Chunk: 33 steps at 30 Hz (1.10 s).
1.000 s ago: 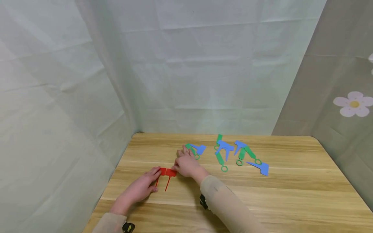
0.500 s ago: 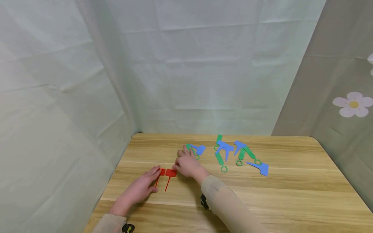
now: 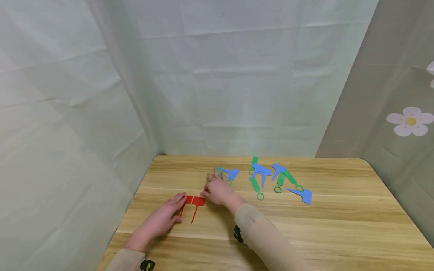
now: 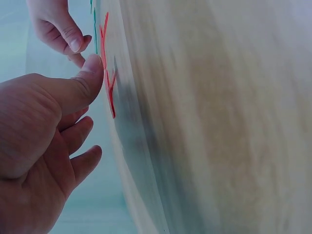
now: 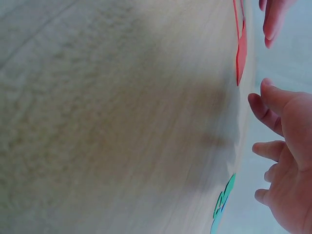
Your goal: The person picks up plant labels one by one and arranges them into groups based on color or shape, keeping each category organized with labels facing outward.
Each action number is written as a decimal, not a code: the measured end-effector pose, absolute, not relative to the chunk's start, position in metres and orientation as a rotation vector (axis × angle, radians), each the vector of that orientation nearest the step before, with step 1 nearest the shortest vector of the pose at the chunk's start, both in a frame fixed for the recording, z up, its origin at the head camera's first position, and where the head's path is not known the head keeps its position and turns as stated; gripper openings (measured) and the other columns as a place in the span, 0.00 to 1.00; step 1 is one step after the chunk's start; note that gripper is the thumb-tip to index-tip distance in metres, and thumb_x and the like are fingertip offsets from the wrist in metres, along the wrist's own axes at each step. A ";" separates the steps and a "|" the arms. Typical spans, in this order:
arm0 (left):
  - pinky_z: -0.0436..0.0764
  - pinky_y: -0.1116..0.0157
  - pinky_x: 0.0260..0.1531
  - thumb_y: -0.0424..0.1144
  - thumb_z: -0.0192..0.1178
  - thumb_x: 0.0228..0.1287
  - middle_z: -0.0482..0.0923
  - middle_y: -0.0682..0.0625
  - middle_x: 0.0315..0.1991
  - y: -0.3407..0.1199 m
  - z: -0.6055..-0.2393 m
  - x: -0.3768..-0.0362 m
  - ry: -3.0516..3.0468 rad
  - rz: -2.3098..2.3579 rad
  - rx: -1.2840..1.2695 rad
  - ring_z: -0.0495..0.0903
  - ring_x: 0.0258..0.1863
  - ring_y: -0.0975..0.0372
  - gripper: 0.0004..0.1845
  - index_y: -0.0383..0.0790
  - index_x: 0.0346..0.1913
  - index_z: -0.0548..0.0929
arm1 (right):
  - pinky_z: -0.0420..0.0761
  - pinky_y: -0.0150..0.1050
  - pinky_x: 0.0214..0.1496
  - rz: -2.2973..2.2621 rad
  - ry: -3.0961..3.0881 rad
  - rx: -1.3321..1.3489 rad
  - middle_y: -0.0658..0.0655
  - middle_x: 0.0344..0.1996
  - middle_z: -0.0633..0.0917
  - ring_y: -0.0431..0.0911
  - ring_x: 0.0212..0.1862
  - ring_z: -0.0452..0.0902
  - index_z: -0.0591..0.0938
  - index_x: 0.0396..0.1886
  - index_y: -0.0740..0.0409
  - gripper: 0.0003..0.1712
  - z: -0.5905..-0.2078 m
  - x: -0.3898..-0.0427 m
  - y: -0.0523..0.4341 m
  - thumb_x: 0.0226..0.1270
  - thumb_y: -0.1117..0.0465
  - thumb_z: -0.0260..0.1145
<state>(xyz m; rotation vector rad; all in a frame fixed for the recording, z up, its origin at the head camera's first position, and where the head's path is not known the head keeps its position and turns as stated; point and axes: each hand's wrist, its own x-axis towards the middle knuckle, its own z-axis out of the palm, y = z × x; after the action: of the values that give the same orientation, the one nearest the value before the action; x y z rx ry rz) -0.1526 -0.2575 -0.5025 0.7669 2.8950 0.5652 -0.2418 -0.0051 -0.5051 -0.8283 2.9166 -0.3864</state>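
Two flat red tags lie side by side on the wooden table (image 3: 339, 226), the left red tag (image 3: 188, 200) and the right red tag (image 3: 198, 202). My left hand (image 3: 169, 215) rests flat on the table, fingers fairly straight, and in the left wrist view its thumb (image 4: 91, 70) touches a red tag (image 4: 110, 90). My right hand (image 3: 216, 190) sits just right of the red pair with loose, spread fingers (image 5: 265, 146), holding nothing. Its thumb is close to the right tag's edge (image 5: 239, 53).
A small blue and green tag pair (image 3: 231, 173) lies just beyond my right hand. Several more green and blue tags (image 3: 261, 172) are scattered at the back middle, with one blue tag (image 3: 303, 195) farthest right. Cloth walls close in the back and both sides.
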 end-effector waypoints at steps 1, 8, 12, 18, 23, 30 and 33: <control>0.68 0.39 0.73 0.34 0.72 0.68 0.61 0.34 0.81 -0.258 -0.502 -0.152 2.894 0.567 0.769 0.63 0.79 0.40 0.38 0.26 0.77 0.70 | 0.51 0.65 0.84 -0.385 2.918 -0.830 0.61 0.81 0.68 0.65 0.86 0.43 0.92 0.42 0.43 0.18 -0.505 -0.242 -0.005 0.80 0.39 0.64; 0.67 0.39 0.74 0.33 0.72 0.68 0.61 0.33 0.81 -0.258 -0.500 -0.152 2.897 0.558 0.786 0.63 0.79 0.39 0.38 0.25 0.77 0.70 | 0.51 0.65 0.84 -0.394 2.932 -0.834 0.61 0.80 0.70 0.65 0.85 0.44 0.92 0.43 0.43 0.17 -0.507 -0.242 -0.003 0.80 0.40 0.64; 0.66 0.40 0.74 0.35 0.73 0.68 0.62 0.34 0.81 -0.257 -0.502 -0.152 2.909 0.565 0.784 0.63 0.79 0.40 0.39 0.26 0.78 0.69 | 0.51 0.65 0.84 -0.408 2.929 -0.829 0.61 0.80 0.70 0.65 0.85 0.45 0.92 0.42 0.43 0.17 -0.504 -0.241 -0.001 0.80 0.39 0.64; 0.66 0.42 0.75 0.39 0.73 0.68 0.64 0.36 0.81 -0.254 -0.504 -0.154 2.904 0.551 0.851 0.63 0.80 0.42 0.41 0.28 0.79 0.69 | 0.50 0.64 0.84 -0.427 2.928 -0.841 0.62 0.80 0.68 0.65 0.85 0.45 0.91 0.39 0.42 0.17 -0.503 -0.243 0.007 0.81 0.40 0.63; 0.66 0.41 0.75 0.39 0.72 0.69 0.66 0.35 0.79 -0.244 -0.503 -0.158 2.863 0.527 0.953 0.64 0.79 0.41 0.39 0.27 0.77 0.70 | 0.51 0.64 0.84 -0.479 2.936 -0.862 0.64 0.80 0.68 0.66 0.85 0.46 0.91 0.40 0.44 0.17 -0.498 -0.243 0.019 0.82 0.42 0.63; 0.65 0.40 0.76 0.39 0.70 0.71 0.65 0.34 0.80 -0.230 -0.503 -0.165 2.768 0.493 0.977 0.63 0.79 0.40 0.38 0.27 0.78 0.69 | 0.50 0.66 0.84 -0.555 2.940 -0.877 0.65 0.80 0.68 0.68 0.85 0.44 0.89 0.38 0.43 0.14 -0.491 -0.241 0.046 0.82 0.44 0.64; 0.65 0.40 0.76 0.37 0.69 0.72 0.65 0.34 0.80 -0.226 -0.504 -0.167 2.736 0.487 0.967 0.62 0.80 0.40 0.37 0.28 0.79 0.69 | 0.51 0.66 0.84 -0.552 2.959 -0.874 0.65 0.79 0.70 0.68 0.84 0.45 0.89 0.37 0.43 0.14 -0.491 -0.241 0.056 0.81 0.44 0.65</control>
<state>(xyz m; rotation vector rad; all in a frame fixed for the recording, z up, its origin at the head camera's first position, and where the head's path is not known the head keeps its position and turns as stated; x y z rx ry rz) -0.1668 -0.2259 -0.5039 0.9671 2.7362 0.4874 -0.2407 0.0563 -0.4908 -0.8742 2.9595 -0.5516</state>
